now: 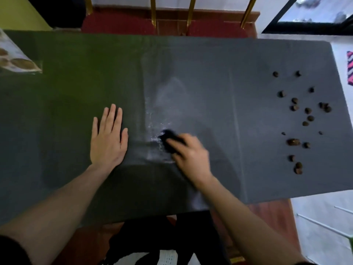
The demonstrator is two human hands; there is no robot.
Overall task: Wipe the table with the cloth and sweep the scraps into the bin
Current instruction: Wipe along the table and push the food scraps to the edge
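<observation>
Under right hand (191, 155): dark bunched cloth (169, 139), blurred, on wet table (210, 73)

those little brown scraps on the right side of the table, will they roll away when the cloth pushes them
Probably some will. The scraps look small and rounded, so a push from the cloth in the right hand may scatter them. They lie loose and apart, likely light. The table cover looks flat and rimless, so some could drop off its edge.

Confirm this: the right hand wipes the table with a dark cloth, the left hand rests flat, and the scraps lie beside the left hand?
Not quite. In the head view the scraps lie toward the table's right end, beyond the right hand with the cloth, far from the left hand.
</observation>
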